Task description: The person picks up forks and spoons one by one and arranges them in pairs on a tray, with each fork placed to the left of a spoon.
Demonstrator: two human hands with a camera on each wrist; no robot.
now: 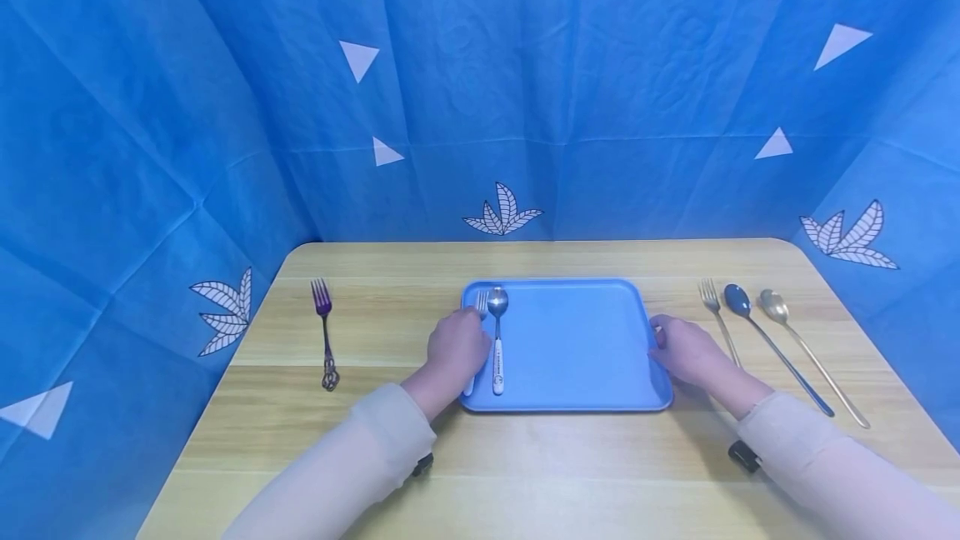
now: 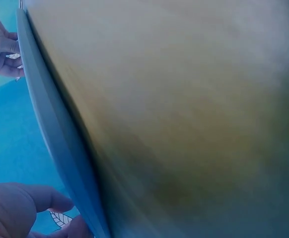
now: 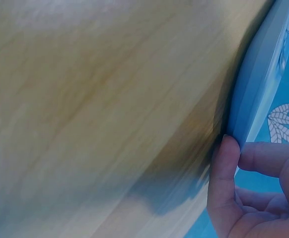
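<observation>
A blue rectangular tray [image 1: 577, 348] lies between both hands in the middle of the wooden table. On its left side rest a spoon [image 1: 497, 303] with a white printed handle and a fork [image 1: 482, 302], partly hidden behind the left hand [image 1: 459, 348]. That hand grips the tray's left rim; thumb and finger meet the edge in the left wrist view. At the opposite rim, the right hand [image 1: 690, 350] pinches the tray between thumb and finger, plain in the right wrist view. Whether the tray touches the table or hangs slightly above it, I cannot tell.
A purple fork [image 1: 324, 315] lies at the left of the table [image 1: 405, 261]. Right of the tray, beside the right forearm, are a silvery fork [image 1: 718, 315], a dark blue spoon [image 1: 776, 344] and a gold-toned spoon [image 1: 810, 352]. Blue patterned cloth [image 1: 622, 107] encloses the table.
</observation>
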